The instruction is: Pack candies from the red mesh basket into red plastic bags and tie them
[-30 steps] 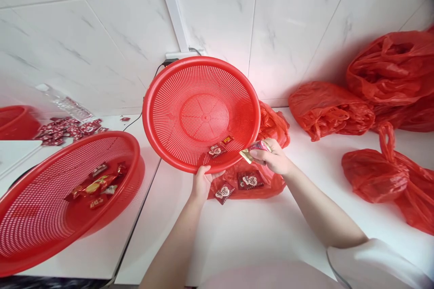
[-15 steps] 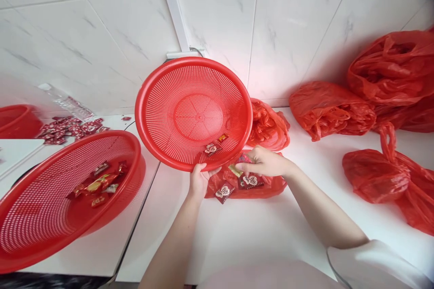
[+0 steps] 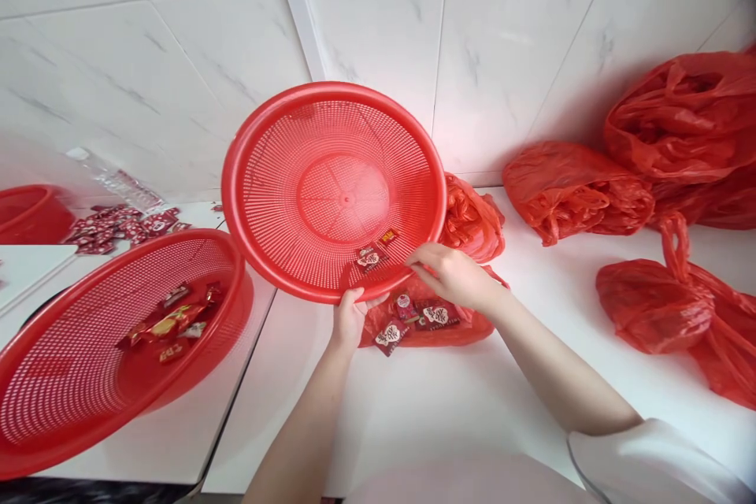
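A red perforated plastic basket (image 3: 348,122) is tilted toward me. My left hand (image 3: 350,321) grips its lower rim, with the thumb over the edge. Inside, near the low side, lie a dark wrapped candy (image 3: 369,258) and a small red-and-yellow candy (image 3: 388,237). My right hand (image 3: 447,274) is at the basket's lower right rim, its bent fingers and thumb apart. Nothing shows between them. Below both hands rests an open red plastic bag (image 3: 466,333), with dark wrapped candies (image 3: 435,315) and a small red round-marked candy (image 3: 403,304) on it.
To the left stands another red basket (image 3: 64,346) with several wrapped candies (image 3: 174,323). Behind it are a pile of small red packets (image 3: 106,228) and a clear plastic container (image 3: 121,179). Filled red bags (image 3: 582,189) line the right side, near a tied bag (image 3: 655,307).
My right hand has moved up and left from the candies on the bag to the basket's rim. The basket has shifted slightly up and left, with my left hand still holding it.
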Tool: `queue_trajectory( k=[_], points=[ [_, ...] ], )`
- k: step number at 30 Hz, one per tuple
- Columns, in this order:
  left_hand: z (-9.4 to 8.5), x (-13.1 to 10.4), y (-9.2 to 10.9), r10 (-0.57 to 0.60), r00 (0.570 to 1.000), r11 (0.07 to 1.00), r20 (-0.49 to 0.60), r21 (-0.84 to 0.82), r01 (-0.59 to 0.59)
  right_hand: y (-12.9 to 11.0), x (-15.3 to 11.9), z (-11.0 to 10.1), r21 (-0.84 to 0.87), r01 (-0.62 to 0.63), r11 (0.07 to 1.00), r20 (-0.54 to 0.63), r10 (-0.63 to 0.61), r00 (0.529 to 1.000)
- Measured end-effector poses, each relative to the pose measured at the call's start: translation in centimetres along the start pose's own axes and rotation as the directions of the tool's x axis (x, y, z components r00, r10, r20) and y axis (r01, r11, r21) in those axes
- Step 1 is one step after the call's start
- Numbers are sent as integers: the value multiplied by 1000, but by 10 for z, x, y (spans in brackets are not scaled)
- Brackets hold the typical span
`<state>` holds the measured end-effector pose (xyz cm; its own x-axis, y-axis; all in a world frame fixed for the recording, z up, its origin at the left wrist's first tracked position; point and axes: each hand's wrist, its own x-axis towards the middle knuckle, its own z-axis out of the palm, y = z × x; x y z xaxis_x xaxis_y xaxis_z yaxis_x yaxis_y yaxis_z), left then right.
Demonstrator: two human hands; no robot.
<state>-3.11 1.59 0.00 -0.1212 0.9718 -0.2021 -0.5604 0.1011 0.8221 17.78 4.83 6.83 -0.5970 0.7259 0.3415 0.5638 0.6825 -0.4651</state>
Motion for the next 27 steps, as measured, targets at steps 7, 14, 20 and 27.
queue_trajectory(
  k=[7,14,20,27],
  points=[
    [9,-12,-9,-175,980,984,97,46,171,3,-2,27,-142,17,990,113,-1,994],
    [6,-8,-5,-133,985,991,114,36,129,2,1,21,65,96,993,184,-107,977],
    [-1,-1,1,-80,993,996,90,49,76,-1,2,7,151,99,984,90,-114,989],
    [-1,1,9,-28,999,1000,42,-9,29,1,-3,-17,204,78,976,266,-133,955]
  ],
)
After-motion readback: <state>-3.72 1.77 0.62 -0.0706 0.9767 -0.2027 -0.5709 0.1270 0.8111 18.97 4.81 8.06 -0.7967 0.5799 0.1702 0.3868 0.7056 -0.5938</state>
